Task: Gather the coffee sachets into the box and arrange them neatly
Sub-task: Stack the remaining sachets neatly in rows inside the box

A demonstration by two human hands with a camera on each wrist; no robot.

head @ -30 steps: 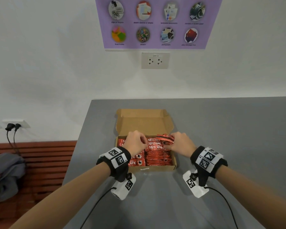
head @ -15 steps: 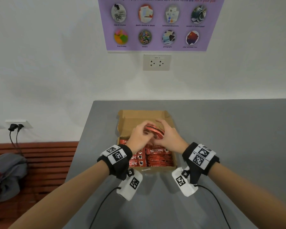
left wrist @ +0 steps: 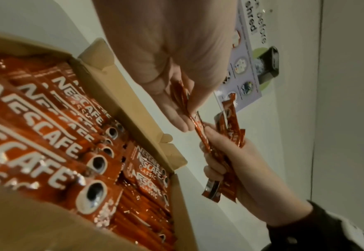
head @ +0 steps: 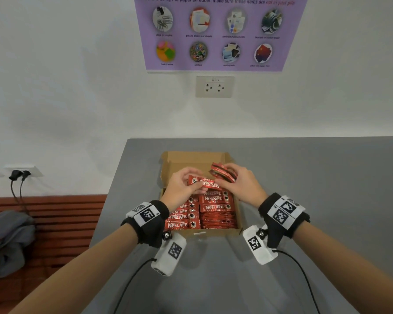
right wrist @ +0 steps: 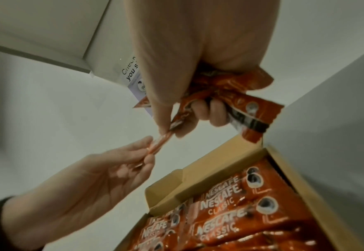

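Observation:
An open cardboard box (head: 218, 232) on the grey table holds rows of red Nescafe coffee sachets (head: 213, 207). Above the box's far half, my right hand (head: 222, 180) grips a small bundle of sachets (head: 224, 172) in its curled fingers. My left hand (head: 195, 184) pinches one end of a single sachet (head: 203, 182); the right thumb and forefinger pinch its other end. The left wrist view shows the single sachet (left wrist: 199, 127) between both hands beside the bundle (left wrist: 230, 135). The right wrist view shows the bundle (right wrist: 241, 95) in my fist above the box wall (right wrist: 209, 173).
The box lid (head: 191, 159) stands open at the back. The table (head: 315, 182) meets a white wall with an outlet (head: 214, 86) and a purple poster (head: 216, 32). Left of the table's edge are a wooden bench (head: 61, 211), a grey bag (head: 7, 236) and plugged cables (head: 18, 175).
Both hands rose from the sachets in the box with a bundle. The left hand has since drawn one sachet leftward out of the bundle in the right hand.

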